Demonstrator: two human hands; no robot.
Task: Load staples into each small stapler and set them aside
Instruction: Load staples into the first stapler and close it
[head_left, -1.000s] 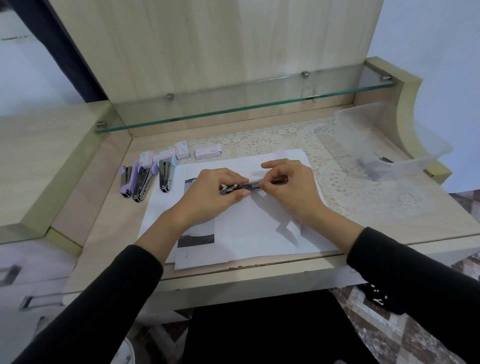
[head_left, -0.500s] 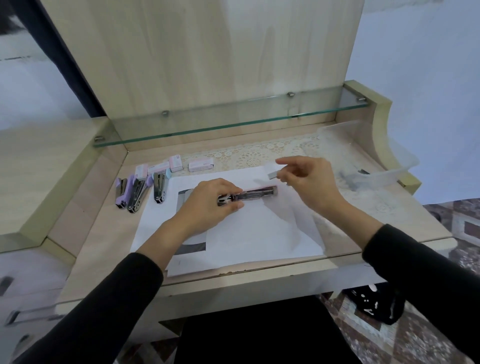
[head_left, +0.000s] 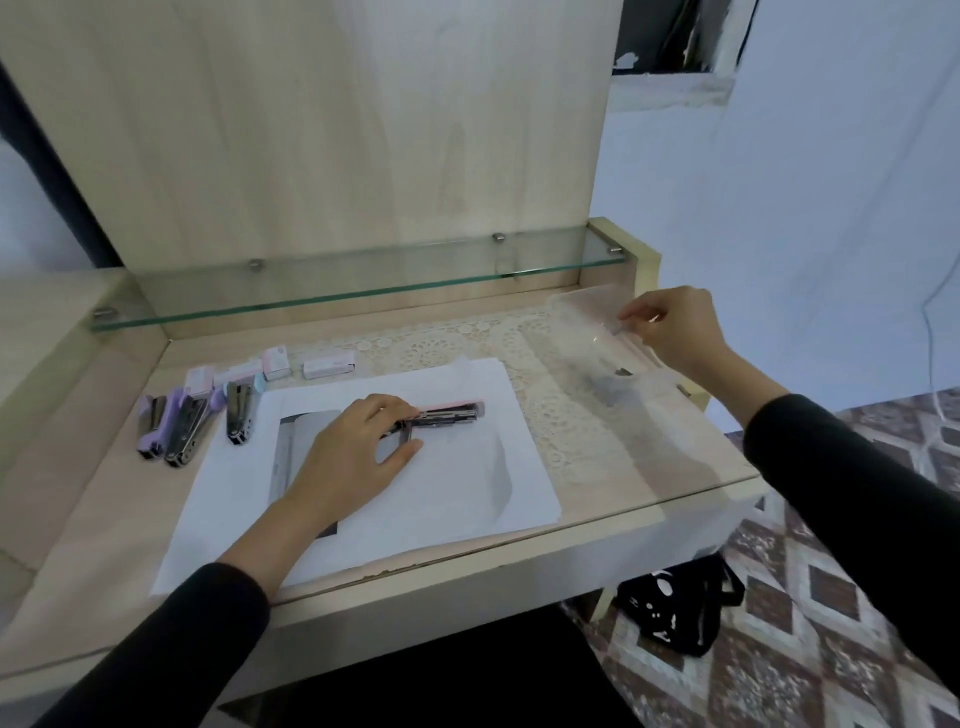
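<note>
- On the paper (head_left: 441, 499) on the desk (head_left: 639, 467), my left hand (head_left: 353, 457) grips the opened pink stapler (head_left: 447, 413).
- Over the clear tub (head_left: 579, 306), my right hand (head_left: 675, 332) pinches a staple strip (head_left: 616, 327); a loose pinch could drop or snap it.

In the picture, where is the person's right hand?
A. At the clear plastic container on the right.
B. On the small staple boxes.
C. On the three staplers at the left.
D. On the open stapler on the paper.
A: the right hand is at the clear plastic container, pinching a small grey piece, while the left hand holds the open stapler on the paper.
</note>
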